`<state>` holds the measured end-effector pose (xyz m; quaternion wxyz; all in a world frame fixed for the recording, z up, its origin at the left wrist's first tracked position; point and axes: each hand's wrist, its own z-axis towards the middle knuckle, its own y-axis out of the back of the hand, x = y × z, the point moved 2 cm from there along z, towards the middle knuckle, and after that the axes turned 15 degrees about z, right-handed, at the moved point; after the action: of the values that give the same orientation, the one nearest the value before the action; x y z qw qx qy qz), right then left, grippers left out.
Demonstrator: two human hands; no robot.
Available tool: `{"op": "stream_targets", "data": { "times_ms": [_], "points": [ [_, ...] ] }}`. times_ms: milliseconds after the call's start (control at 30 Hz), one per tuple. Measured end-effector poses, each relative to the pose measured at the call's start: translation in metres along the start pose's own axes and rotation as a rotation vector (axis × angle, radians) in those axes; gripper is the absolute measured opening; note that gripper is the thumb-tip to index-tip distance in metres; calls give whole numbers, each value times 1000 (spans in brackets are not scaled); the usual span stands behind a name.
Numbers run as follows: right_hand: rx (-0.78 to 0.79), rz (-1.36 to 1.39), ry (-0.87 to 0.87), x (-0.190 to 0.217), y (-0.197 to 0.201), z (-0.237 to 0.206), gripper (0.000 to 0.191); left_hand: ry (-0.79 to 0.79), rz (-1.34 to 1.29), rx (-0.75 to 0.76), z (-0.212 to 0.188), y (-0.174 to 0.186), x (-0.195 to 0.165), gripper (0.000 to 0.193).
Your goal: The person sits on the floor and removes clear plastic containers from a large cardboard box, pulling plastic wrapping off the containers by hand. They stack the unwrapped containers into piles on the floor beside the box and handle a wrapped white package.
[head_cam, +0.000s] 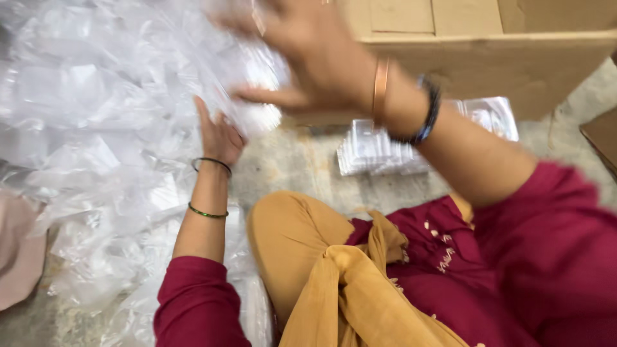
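As the head view looks down, the left hand (218,136) presses flat, fingers straight up, against the right edge of a big heap of clear plastic bags (96,128) covering the left half of the floor (289,164). The right hand (308,58), blurred, is up near the top edge, fingers spread with the thumb out, touching the plastic at the heap's upper right; whether it actually grips a bag, cannot tell. Thin bangles sit on the left wrist, a copper bangle and dark band on the right. A stack of clear plastic trays (385,151) lies on the floor just beside a cardboard box (514,58), right of the hands. Person sits in maroon top, mustard trousers and scarf.
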<state>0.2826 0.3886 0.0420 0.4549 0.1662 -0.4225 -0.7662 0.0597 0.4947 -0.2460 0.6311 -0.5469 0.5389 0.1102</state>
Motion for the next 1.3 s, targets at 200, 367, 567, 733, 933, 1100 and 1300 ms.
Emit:
{"op": "stream_targets", "data": {
  "times_ms": [200,367,567,733,933,1100,1300],
  "points": [
    [-164,134,-374,61,-76,-120,74,412,108,141,10,3,116,103],
    [-114,82,-521,68,-104,-161,73,375,64,292,47,-4,159,91],
    [-54,37,-574,62,-98,-176,76,541,79,462,80,-15,196,97],
    [-28,25,-600,66,-97,-184,74,528,408,535,82,-22,205,101],
    [-19,127,-614,46,-88,-175,70,659,44,600,67,-39,189,105],
    [197,209,-638,18,-73,-165,79,733,41,413,59,-54,181,106],
    [90,-79,-785,12,-25,-216,86,690,60,293,61,-63,186,112]
  ]
}}
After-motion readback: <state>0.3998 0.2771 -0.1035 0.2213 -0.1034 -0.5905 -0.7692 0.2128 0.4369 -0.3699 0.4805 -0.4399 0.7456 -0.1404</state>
